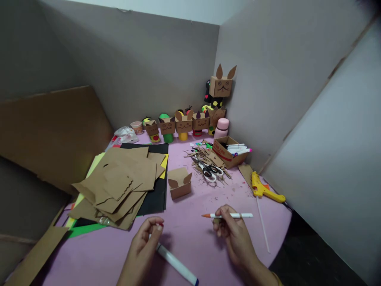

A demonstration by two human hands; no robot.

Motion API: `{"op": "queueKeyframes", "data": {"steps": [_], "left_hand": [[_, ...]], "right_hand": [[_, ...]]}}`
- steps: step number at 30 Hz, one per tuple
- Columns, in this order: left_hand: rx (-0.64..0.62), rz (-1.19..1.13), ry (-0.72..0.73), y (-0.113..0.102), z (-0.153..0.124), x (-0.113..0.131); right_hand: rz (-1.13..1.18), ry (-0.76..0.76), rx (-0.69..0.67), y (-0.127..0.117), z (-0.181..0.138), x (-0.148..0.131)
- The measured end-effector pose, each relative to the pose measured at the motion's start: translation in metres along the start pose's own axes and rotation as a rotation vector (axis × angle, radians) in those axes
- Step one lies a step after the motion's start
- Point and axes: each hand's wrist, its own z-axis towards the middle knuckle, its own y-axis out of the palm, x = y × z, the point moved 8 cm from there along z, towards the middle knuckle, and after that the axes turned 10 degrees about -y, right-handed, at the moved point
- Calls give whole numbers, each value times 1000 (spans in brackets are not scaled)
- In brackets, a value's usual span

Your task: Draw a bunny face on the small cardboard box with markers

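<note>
One slim white pen [242, 215], orange at its pointed end, is in the right hand [233, 234], over the tabletop [184, 218], nearer the person than the eared box [180, 190] and to its right. Right grip: thumb and fingers pinched together on the barrel, no gap visible. Left hand [144, 242]: nearer the person than the eared box, off to its left; fingers curled, thumb tip close to the fingertips. Thick white marker [177, 263], dark blue at one end, runs out from behind that thumb, on the near side of the eared box; unclear whether the left grip has hold of it or it just lies there. Trace of red at the left fingertips, too small to identify.

Handling, judged by looks: pen likely very light, stiff, hard plastic; smooth barrel could slip or roll in a loose hold. Best taken mid-barrel or just behind the orange end, clear of the tip, which probably smudges and dents easily. Marker: also light and rigid, fatter, easiest round the middle.
</note>
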Motion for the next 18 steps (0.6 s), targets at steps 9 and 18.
{"op": "queueKeyframes", "data": {"steps": [9, 18], "left_hand": [[-54, 108, 24, 3, 6, -18], [-66, 277, 75, 11, 3, -11]], "right_hand": [[-295, -178, 74, -32, 25, -10], [-465, -164, -187, 3, 13, 4]]}}
